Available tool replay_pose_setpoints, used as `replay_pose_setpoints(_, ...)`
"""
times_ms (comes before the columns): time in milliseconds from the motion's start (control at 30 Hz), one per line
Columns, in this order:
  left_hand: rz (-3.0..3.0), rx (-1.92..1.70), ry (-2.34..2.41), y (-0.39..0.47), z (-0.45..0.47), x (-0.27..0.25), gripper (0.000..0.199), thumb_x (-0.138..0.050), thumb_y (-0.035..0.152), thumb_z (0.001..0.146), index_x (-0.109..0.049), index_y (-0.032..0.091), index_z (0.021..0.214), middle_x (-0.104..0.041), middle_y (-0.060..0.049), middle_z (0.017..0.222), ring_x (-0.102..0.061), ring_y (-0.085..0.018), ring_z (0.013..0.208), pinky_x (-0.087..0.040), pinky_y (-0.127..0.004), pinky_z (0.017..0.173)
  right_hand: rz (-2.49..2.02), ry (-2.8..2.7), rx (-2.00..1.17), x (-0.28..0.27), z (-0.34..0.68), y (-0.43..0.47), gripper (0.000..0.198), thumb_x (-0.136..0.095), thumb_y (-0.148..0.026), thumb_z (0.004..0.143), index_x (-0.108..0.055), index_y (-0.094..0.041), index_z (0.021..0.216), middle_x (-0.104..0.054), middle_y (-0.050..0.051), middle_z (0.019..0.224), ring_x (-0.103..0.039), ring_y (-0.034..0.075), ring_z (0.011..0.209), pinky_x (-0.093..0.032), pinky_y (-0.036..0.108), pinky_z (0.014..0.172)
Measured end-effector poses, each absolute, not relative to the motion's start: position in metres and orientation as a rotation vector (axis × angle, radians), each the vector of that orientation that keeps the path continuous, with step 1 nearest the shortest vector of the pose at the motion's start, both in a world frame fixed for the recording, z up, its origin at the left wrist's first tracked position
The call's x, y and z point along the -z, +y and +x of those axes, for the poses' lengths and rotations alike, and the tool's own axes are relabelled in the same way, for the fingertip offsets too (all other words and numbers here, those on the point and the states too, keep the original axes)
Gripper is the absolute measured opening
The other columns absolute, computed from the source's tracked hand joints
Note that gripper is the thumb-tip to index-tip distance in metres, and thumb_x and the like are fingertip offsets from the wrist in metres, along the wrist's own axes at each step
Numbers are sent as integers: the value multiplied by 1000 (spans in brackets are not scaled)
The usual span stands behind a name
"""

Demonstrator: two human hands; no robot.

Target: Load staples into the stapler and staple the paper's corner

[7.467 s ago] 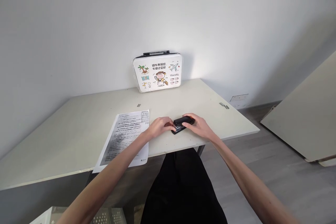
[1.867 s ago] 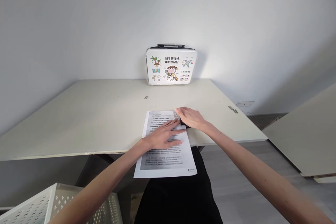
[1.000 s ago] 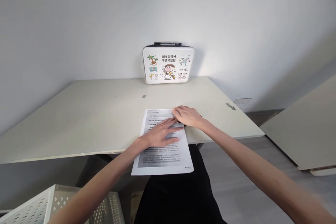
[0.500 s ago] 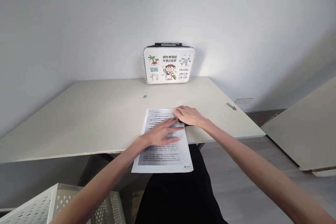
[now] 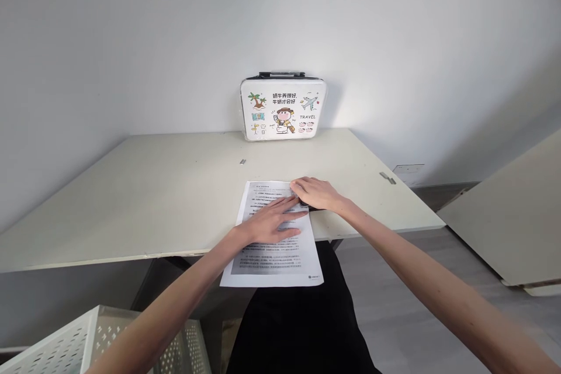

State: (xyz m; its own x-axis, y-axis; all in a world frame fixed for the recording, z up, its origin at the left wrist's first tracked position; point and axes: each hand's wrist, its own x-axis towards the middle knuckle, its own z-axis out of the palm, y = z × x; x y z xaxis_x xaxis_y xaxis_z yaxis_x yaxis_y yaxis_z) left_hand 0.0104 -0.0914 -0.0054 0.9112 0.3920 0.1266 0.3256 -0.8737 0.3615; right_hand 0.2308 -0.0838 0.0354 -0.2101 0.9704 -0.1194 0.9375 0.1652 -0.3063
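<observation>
Printed sheets of paper (image 5: 276,266) lie at the table's front edge, their lower part jutting out past it. My left hand (image 5: 274,223) rests flat on the print with its fingers spread, pressing the sheets down. Over the paper's right edge, my right hand (image 5: 316,191) is closed on a black stapler-like object (image 5: 312,208). Most of that object is hidden beneath the palm and fingers, so I cannot make out its full shape.
A white case (image 5: 284,111) with cartoon prints stands against the wall at the back of the pale table (image 5: 144,198). Small metal pieces (image 5: 387,177) lie on the tabletop at right. Below left is a white perforated basket (image 5: 87,342); a pale panel (image 5: 512,228) stands right.
Both hands and the paper stay almost in place. The whole view has shifted very slightly.
</observation>
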Motion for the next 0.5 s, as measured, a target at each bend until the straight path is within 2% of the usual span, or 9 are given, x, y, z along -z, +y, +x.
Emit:
replay_pose_setpoints(167, 2740, -293, 536, -92, 11, 7, 59, -49, 54, 108, -40, 37, 163, -7, 5, 176, -8, -30, 163, -11, -52, 134, -1903, -2304, -473, -34, 230, -83, 52, -21, -48, 109, -64, -30, 132, -64, 7, 148, -60, 31, 131, -48, 47, 102)
replay_pose_setpoints(367, 2745, -306, 531, -92, 11, 8, 59, -48, 54, 108, -37, 38, 164, -7, 5, 176, -8, -30, 163, -12, -52, 134, -1938, -2376, -370, -29, 228, -82, 51, -21, -42, 110, -64, -29, 133, -64, 9, 146, -61, 31, 129, -49, 45, 99)
replay_pose_setpoints(500, 2749, -308, 541, -92, 11, 10, 59, -47, 55, 108, -39, 36, 164, -5, 4, 177, -8, -30, 164, -13, -53, 134, -1961, -2401, -314, -27, 225, -80, 48, -24, -36, 109, -64, -26, 135, -64, 13, 146, -59, 31, 132, -43, 48, 106)
